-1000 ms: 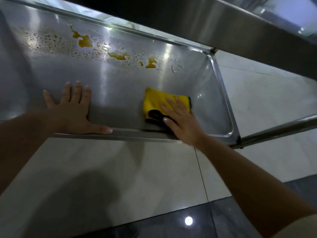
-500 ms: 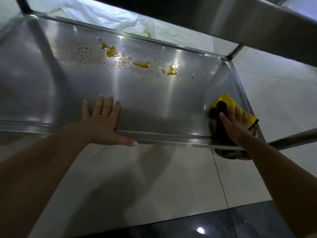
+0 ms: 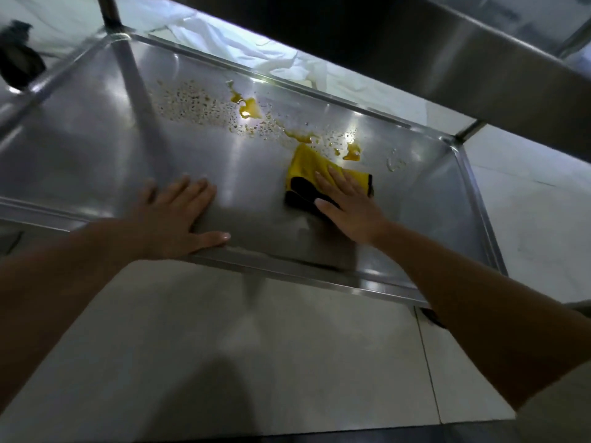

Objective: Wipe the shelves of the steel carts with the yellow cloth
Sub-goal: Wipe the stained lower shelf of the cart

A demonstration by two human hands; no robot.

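A steel cart's lower shelf [image 3: 96, 148] fills the upper half of the head view. Orange-yellow spills [image 3: 249, 107] and small droplets run along its far side. The folded yellow cloth [image 3: 307, 164], with a dark patch on its near edge, lies on the shelf right of centre, its far corner touching the spill line. My right hand [image 3: 348, 203] presses flat on the cloth with straight fingers. My left hand [image 3: 179, 215] rests flat on the shelf by the near rim, fingers spread, thumb along the rim.
The cart's upper shelf [image 3: 479, 59] overhangs at the top right. An upright post [image 3: 110, 14] rises at the far left corner. White fabric [image 3: 256, 49] lies beyond the far rim. A dark caster [image 3: 19, 62] sits at the far left. Pale floor tiles [image 3: 256, 346] lie below.
My right hand has slid the cloth from the shelf's right near corner leftward and farther in, up to the spills. My left hand stays planted on the shelf by the near rim.
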